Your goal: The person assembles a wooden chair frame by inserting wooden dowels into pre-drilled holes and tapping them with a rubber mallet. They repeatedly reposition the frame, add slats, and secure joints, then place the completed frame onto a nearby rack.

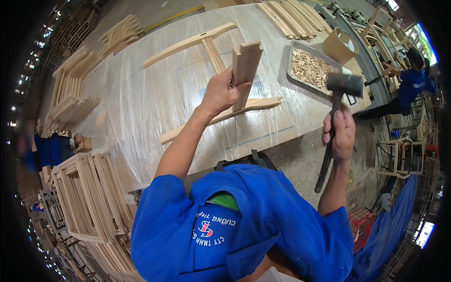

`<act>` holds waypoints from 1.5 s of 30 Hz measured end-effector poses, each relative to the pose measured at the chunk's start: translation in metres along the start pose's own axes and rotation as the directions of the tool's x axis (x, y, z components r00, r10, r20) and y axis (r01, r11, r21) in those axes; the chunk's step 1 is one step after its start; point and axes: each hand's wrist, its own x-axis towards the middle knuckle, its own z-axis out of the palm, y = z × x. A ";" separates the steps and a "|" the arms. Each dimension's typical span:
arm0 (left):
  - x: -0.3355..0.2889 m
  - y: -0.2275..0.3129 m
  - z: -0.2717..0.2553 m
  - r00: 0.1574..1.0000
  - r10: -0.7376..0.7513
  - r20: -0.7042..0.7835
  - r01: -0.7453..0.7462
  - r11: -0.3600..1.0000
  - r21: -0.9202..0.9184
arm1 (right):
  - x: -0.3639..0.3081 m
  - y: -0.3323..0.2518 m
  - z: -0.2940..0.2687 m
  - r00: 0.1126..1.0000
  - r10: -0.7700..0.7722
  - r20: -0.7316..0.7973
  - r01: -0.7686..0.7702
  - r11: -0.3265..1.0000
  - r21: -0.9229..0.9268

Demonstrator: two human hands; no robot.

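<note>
Tabletop (131, 103) under plastic film (124, 145), grey floor (305, 162) (wooden frames (100, 197) nearby), left hand (220, 95) gripping rail (246, 66), right hand (344, 134) gripping mallet (345, 85)

At the right, a red crate (361, 225) sits near a blue sheet (392, 235) (a co-worker (410, 88) farther off).

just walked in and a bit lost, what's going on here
The person's left hand holds a wooden board, its lower end at a curved wooden piece on the table. The right hand grips a mallet, clear of the board. A tray of wooden pegs sits nearby, and another curved piece lies farther back.
</note>
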 end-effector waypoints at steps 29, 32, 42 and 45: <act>-0.013 -0.013 0.009 0.991 0.042 -0.128 -0.048 0.998 -0.041 | 0.109 -0.170 0.087 0.685 -0.576 0.447 0.682 0.723 -0.113; -0.013 -0.016 0.006 0.996 -0.004 -0.092 0.000 0.999 -0.037 | 0.106 -0.097 0.098 0.752 -0.426 0.503 0.640 0.289 -0.712; -0.017 -0.014 0.009 0.994 -0.032 -0.107 0.028 0.999 -0.036 | 0.099 -0.118 0.115 0.777 -0.482 0.405 0.622 0.487 -0.613; -0.013 -0.012 0.013 0.996 -0.019 -0.092 0.017 0.999 -0.030 | 0.100 -0.083 0.096 0.791 -0.238 0.564 0.608 0.411 -0.679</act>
